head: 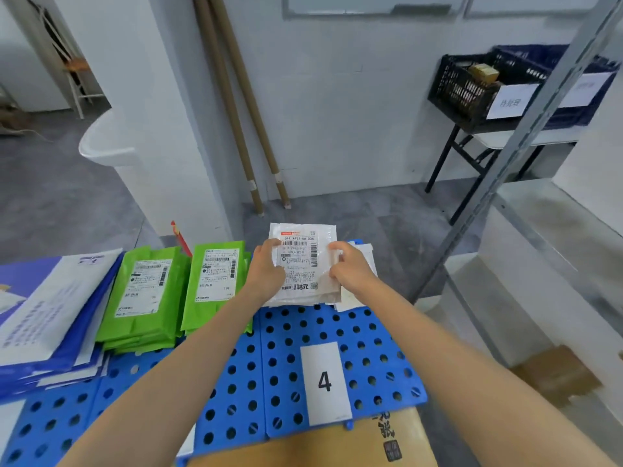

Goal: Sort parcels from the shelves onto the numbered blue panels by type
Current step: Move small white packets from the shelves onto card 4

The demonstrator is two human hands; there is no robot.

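- The white parcel point(301, 261) is at the far end of the blue panel point(371, 358), at 12 o'clock from the paper tag marked 4 point(325, 382).
- The left hand point(268, 269) holds its left edge. The grip is pinching: thumb on top, fingers curled under.
- The right hand point(350, 269) holds its right edge. This grip is pinching the parcel too.
- The parcel sits on or just over a small white pile point(364, 261) of the same kind. I cannot tell if it is touching the pile yet.
- A lot of sorting looks done. Two stacks of green parcels point(215, 284) lie at 9 o'clock from the white parcel. A pile of blue and white parcels point(50, 308) lies farther out at 9 o'clock.
- What looks left: let go of this parcel on panel 4, then fetch more. The bit of shelf point(539, 230) at 3 o'clock shows no parcels, so I cannot tell how many are left.
- The parcel's long side runs from 6 o'clock to 12 o'clock.
- Its label faces up, and the top of the label points to 12 o'clock, with a tiny lean toward 1 o'clock.
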